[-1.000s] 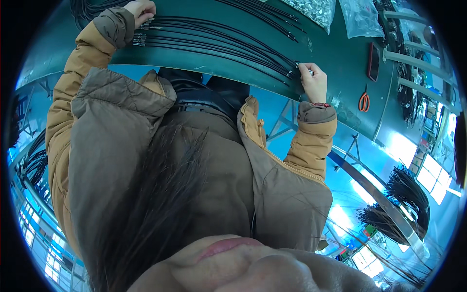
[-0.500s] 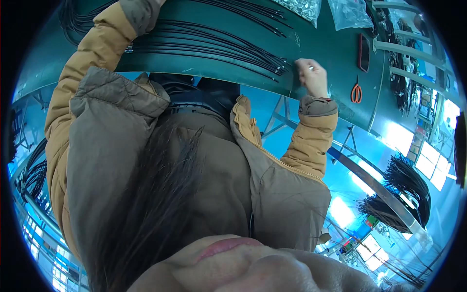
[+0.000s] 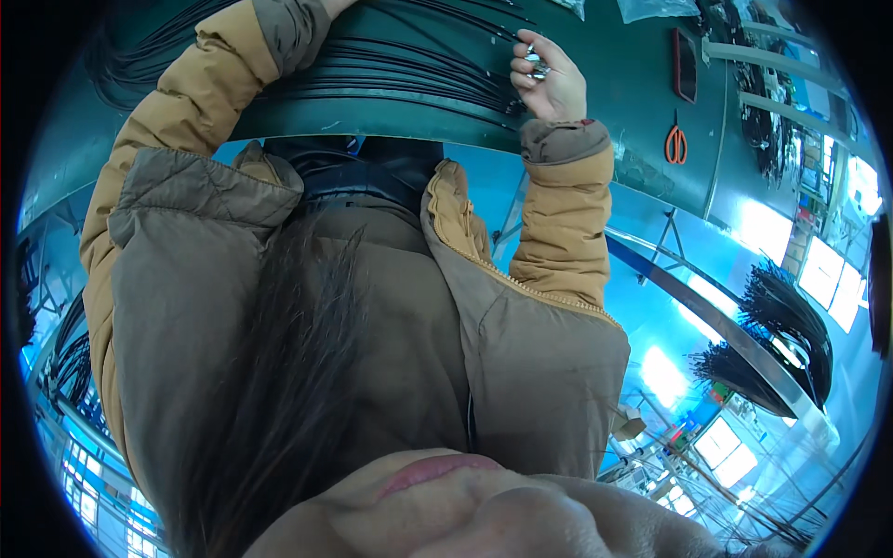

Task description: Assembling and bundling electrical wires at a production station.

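Observation:
My right hand [image 3: 561, 91] is over the green table, its fingers curled around several small shiny metal fittings [image 3: 536, 65]. Its fingertips are by the right-hand ends of the black cables [image 3: 409, 76], which lie in a long row across the table. I cannot tell whether the fingertips pinch a cable end. Only the base of my left hand [image 3: 339, 6] shows at the upper edge, above the far cables. Its fingers are out of the picture, so what they hold is hidden.
Right of my hand on the green table [image 3: 633, 149] lie orange-handled scissors [image 3: 676, 144] and a dark phone-like object with a red edge [image 3: 685, 65]. Clear plastic bags [image 3: 659, 8] are at the far edge. Black cable bundles [image 3: 791, 325] hang on a rack at right.
My right hand has moved up and left to the cable ends, and the metal fittings in it now show clearly. My left arm has shifted slightly right. The view has shifted.

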`<state>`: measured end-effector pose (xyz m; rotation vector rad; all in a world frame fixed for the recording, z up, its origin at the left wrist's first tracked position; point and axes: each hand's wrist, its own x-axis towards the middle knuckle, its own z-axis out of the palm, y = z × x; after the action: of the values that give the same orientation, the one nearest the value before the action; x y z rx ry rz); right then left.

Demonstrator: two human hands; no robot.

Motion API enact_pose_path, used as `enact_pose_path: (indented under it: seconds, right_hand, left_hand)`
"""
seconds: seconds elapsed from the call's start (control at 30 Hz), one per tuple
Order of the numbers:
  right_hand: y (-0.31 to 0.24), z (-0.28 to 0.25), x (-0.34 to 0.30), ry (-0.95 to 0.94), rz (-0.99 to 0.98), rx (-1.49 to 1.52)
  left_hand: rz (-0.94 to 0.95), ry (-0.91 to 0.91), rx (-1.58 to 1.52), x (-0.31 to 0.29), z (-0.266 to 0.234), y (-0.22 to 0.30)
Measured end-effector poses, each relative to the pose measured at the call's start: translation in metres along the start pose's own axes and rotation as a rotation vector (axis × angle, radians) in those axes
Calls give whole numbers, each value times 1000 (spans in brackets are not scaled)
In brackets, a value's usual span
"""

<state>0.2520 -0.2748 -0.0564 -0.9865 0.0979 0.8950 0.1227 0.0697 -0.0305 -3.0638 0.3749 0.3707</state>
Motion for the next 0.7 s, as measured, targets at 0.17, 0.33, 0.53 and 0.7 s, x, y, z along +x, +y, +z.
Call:
enact_pose_path:
  seconds: [0.17, 0.33, 0.53, 0.7]
  right_hand:
    - [6, 7, 0, 54, -22, -24]
    - [7, -12, 8, -95, 56, 76]
    - [12, 6, -1, -23, 1, 89]
    - [25, -18, 16, -22, -118, 31]
  left_hand:
    - [-329, -159, -2, 22, -22, 25]
    - [-248, 27, 2, 54, 16, 44]
    - [156, 436, -10, 100, 45, 67]
    - [60, 596, -410, 101, 33, 78]
